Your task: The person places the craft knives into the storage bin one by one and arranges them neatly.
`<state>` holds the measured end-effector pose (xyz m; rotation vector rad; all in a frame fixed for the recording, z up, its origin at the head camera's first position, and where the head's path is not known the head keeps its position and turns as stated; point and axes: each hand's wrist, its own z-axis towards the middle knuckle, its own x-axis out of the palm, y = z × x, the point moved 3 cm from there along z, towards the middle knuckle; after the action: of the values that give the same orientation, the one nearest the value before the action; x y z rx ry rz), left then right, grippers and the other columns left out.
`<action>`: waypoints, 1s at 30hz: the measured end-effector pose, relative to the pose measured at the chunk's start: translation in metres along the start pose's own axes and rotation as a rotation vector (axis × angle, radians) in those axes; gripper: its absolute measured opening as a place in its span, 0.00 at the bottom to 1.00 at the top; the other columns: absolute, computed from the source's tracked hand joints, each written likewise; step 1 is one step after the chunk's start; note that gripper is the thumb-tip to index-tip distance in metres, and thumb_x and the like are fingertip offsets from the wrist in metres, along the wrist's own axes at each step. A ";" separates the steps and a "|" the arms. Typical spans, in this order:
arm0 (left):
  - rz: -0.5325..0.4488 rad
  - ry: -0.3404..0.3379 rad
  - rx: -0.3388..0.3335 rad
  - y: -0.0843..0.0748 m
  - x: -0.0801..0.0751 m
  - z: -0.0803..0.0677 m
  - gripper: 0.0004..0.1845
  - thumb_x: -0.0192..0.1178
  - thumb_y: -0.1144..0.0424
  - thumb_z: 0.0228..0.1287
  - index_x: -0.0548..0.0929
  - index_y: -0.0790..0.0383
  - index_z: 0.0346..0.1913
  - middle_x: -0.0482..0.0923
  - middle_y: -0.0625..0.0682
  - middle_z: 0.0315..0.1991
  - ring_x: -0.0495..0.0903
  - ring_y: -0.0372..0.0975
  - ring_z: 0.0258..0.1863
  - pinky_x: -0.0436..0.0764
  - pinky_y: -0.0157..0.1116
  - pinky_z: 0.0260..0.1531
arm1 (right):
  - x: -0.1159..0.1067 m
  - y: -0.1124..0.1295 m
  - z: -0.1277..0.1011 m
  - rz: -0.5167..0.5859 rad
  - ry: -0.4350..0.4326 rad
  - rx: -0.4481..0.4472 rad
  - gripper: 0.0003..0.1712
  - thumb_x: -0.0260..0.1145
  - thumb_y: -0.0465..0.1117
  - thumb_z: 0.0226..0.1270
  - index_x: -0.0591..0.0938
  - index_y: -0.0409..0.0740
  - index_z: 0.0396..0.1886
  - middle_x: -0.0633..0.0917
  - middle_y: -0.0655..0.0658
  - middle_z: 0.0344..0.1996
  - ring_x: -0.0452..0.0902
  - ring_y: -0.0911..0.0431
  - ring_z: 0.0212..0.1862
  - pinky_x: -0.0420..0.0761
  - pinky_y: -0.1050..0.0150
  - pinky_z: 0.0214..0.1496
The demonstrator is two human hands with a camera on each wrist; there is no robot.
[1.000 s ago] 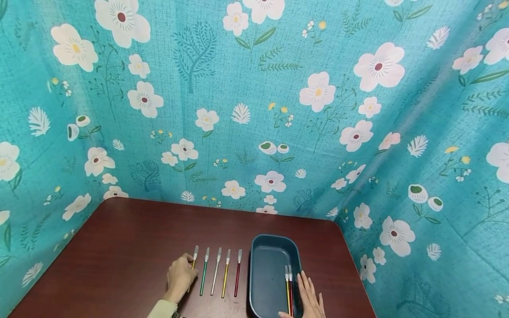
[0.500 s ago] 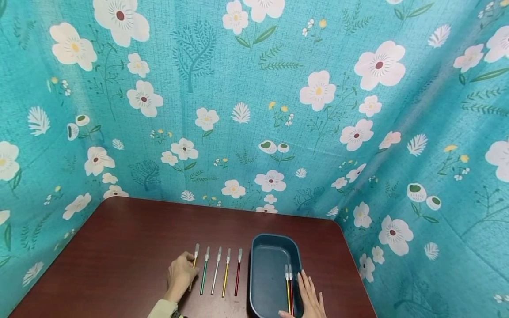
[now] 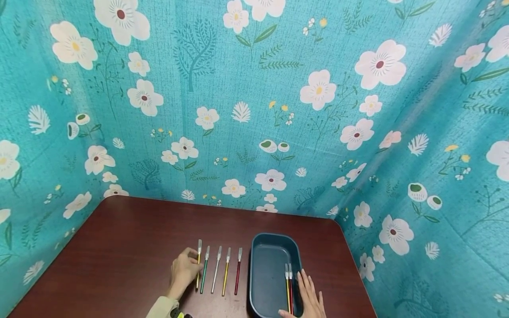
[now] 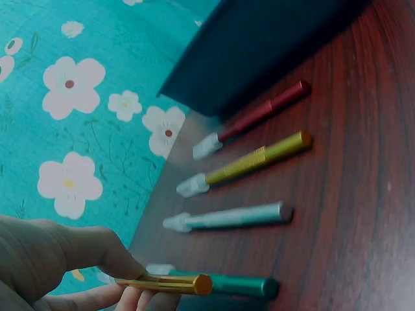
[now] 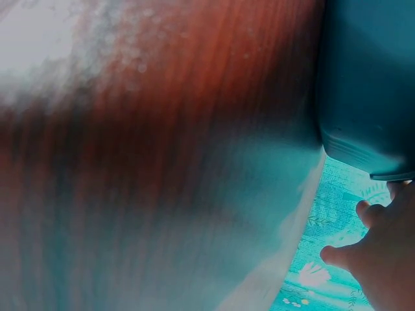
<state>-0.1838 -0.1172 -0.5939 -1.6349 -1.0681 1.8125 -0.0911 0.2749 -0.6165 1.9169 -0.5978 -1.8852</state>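
Left hand (image 3: 184, 270) has the orange pen (image 3: 198, 265) pinched between thumb and fingers (image 4: 97, 249) — the left wrist view shows it clearly, the gold-orange barrel (image 4: 165, 283) held a bit above the green pen (image 4: 224, 284) beside it. So the fingers are curled round that pen, and nothing else is in them.

Rest of the row on the tabletop (image 3: 119, 247), left to right: green pen (image 3: 204, 269), silver pen (image 3: 216, 270), yellow pen (image 3: 225, 271), red pen (image 3: 237, 271). All roughly parallel with the clear caps pointing away from the person, the red one just beside the tray (image 3: 260, 245).

The tray is a dark blue oblong bin, and two pens (image 3: 288, 287) already lie side by side in it against its right wall. Right hand (image 3: 308, 296) lies flat with straight fingers along the tray's right edge, holding nothing — looks like it's just steadying the tray. The right wrist view is mostly blur, only the tray's corner (image 5: 369, 97) and a bit of the hand (image 5: 382, 259).

My read: this is the pick-up step, pens going from the row into the tray one at a time, and the orange one is just coming off the tabletop. Next move would probably be carrying it right over the other four without knocking them, then laying it down next to the two in the tray. The grip looks light, so the pen could swivel on the way.
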 end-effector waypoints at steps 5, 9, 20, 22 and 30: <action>-0.051 0.017 0.008 -0.012 0.004 -0.005 0.19 0.76 0.71 0.46 0.86 0.65 0.44 0.87 0.47 0.26 0.83 0.42 0.26 0.80 0.46 0.36 | 0.000 0.000 0.001 0.001 0.007 0.004 0.68 0.78 0.70 0.54 0.58 0.42 0.84 0.56 0.35 0.83 0.50 0.28 0.80 0.44 0.17 0.69; -0.077 0.010 0.040 -0.024 0.008 -0.010 0.20 0.77 0.72 0.45 0.87 0.65 0.44 0.86 0.47 0.25 0.82 0.41 0.25 0.81 0.45 0.34 | 0.001 0.000 0.001 -0.009 -0.008 -0.005 0.67 0.78 0.69 0.54 0.58 0.43 0.84 0.57 0.35 0.83 0.51 0.28 0.80 0.45 0.16 0.68; -0.282 0.114 0.071 -0.062 0.036 -0.028 0.20 0.71 0.77 0.44 0.86 0.66 0.44 0.84 0.47 0.26 0.79 0.36 0.19 0.82 0.38 0.21 | 0.002 -0.001 -0.001 0.008 -0.012 0.004 0.66 0.77 0.69 0.55 0.59 0.44 0.84 0.57 0.35 0.83 0.51 0.28 0.80 0.44 0.17 0.69; -0.310 0.123 0.080 -0.069 0.039 -0.030 0.20 0.70 0.77 0.44 0.85 0.66 0.45 0.83 0.47 0.26 0.78 0.35 0.20 0.81 0.36 0.21 | 0.001 0.000 -0.001 0.009 -0.014 0.002 0.65 0.78 0.69 0.55 0.59 0.44 0.84 0.58 0.35 0.82 0.51 0.27 0.79 0.44 0.17 0.69; -0.454 0.192 0.097 -0.094 0.056 -0.038 0.18 0.67 0.77 0.46 0.84 0.69 0.45 0.83 0.52 0.27 0.82 0.37 0.17 0.84 0.39 0.18 | 0.000 0.000 0.000 0.002 -0.022 -0.003 0.65 0.78 0.68 0.54 0.61 0.44 0.84 0.59 0.36 0.82 0.51 0.28 0.80 0.44 0.16 0.68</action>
<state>-0.1713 -0.0099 -0.5521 -1.3428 -1.1337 1.3625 -0.0915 0.2751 -0.6166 1.8954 -0.6026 -1.9074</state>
